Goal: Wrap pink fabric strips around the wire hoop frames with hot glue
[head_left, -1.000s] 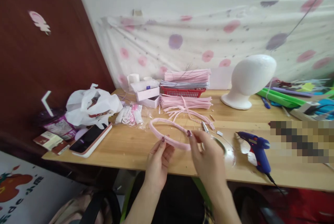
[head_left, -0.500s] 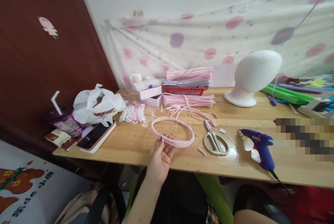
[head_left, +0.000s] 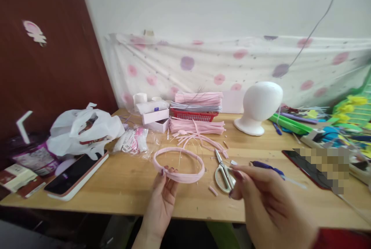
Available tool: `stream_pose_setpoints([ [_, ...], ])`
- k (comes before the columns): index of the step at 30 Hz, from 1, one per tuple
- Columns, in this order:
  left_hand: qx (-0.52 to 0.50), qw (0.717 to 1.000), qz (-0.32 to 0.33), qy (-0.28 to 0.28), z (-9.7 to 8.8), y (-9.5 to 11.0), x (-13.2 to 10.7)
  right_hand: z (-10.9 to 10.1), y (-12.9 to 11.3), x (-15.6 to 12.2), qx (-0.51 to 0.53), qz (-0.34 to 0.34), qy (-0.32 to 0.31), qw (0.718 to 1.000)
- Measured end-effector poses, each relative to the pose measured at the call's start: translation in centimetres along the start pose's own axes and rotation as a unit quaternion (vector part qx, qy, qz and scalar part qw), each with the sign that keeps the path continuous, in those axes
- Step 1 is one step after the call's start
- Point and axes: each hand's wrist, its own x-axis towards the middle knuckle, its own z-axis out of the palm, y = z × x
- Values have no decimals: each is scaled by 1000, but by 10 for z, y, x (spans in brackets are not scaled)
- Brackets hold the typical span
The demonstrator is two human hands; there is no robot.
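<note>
My left hand (head_left: pixel 162 193) pinches the near edge of a pink fuzzy ring (head_left: pixel 189 178), holding it tilted over the table. Thin wires show inside and beyond the ring. In the right foreground is my right hand (head_left: pixel 272 206), slightly blurred, its fingers curled and the thumb close to the forefinger. What lies between those fingertips, if anything, I cannot make out. Just left of that hand lie scissors (head_left: pixel 222 177) with pale handles, partly covered by the fingers. Behind its knuckles shows part of a blue glue gun (head_left: pixel 265 166).
Pink pipe cleaners (head_left: pixel 197 127) lie before a red basket (head_left: pixel 194 116). A white foam head (head_left: pixel 262 102) stands behind. A phone (head_left: pixel 77 173), a plastic bag (head_left: pixel 84 129) and bead packets (head_left: pixel 135 140) occupy the left. A dark tablet-like object (head_left: pixel 304 167) and green trays (head_left: pixel 292 124) are at right.
My right hand has come into view from the lower right, now covering much of the glue gun. My left hand still holds the ring. The view has shifted and tilted slightly.
</note>
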Motion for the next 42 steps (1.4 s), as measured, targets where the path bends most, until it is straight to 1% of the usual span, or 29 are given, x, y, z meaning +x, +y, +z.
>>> stream_pose_setpoints([
  [2, -12, 1000, 1, 10, 2, 2, 3, 10, 15, 5, -27, 20, -25, 999],
  [5, -27, 999, -10, 21, 1, 8, 9, 18, 43, 19, -93, 28, -58, 994],
  [6, -34, 999, -17, 23, -1, 11, 12, 21, 53, 26, -120, 26, -83, 989],
  [7, -41, 998, -25, 27, -5, 13, 15, 24, 62, 35, -149, 27, -121, 981],
  [8, -45, 998, -37, 31, -10, 16, 18, 29, 71, 45, -186, 30, -171, 967],
  [9, -48, 997, -53, 27, -16, 19, 22, 37, 79, 55, -206, 31, -213, 955],
  [11, -47, 995, -76, 44, -31, 21, 32, 60, 96, 75, -226, 25, -274, 935],
  [13, -50, 994, -97, -5, -48, 20, 42, 91, 113, 90, -245, 18, -342, 907],
  [16, -80, 988, -86, -101, -68, 15, 51, 140, 135, 101, -266, 3, -433, 862],
  [18, -101, 978, -86, -164, -73, 12, 51, 166, 144, 102, -278, -5, -471, 837],
  [19, -108, 973, -83, -185, -72, 12, 49, 175, 148, 101, -284, -6, -485, 827],
  [20, -110, 971, -75, -197, -70, 13, 47, 183, 150, 100, -288, -8, -496, 819],
  [21, -104, 973, -61, -195, -66, 14, 44, 188, 152, 99, -290, -8, -505, 813],
  [23, -64, 985, -28, -156, -55, 18, 39, 195, 155, 100, -288, -9, -514, 808],
  [25, -22, 993, 3, -117, -42, 22, 35, 195, 156, 106, -275, -13, -510, 815],
  [26, -2, 994, 16, -109, -35, 23, 33, 194, 157, 112, -265, -17, -502, 823],
  [28, 44, 992, 39, -110, -22, 24, 29, 191, 157, 127, -235, -25, -470, 850],
  [30, 80, 989, 66, -108, -11, 22, 26, 186, 156, 149, -196, -37, -413, 888],
  [32, 96, 985, 85, -113, -3, 17, 24, 181, 150, 173, -147, -56, -337, 928],
  [34, 102, 984, 89, -115, 2, 11, 24, 175, 138, 196, -94, -78, -249, 961],
  [35, 104, 984, 86, -120, 3, 9, 25, 170, 129, 206, -70, -90, -212, 971],
  [37, 111, 981, 78, -136, 6, 5, 26, 158, 105, 220, -28, -124, -148, 981],
  [38, 114, 980, 77, -144, 7, 3, 27, 150, 92, 223, 5, -178, -91, 980],
  [39, 116, 979, 80, -149, 9, 2, 27, 142, 78, 223, 11, -227, -54, 972],
  [40, 118, 978, 85, -150, 10, 2, 27, 133, 64, 220, -6, -260, -51, 964],
  [42, 123, 978, 95, -140, 13, 0, 25, 115, 41, 207, -47, -299, -58, 951],
])
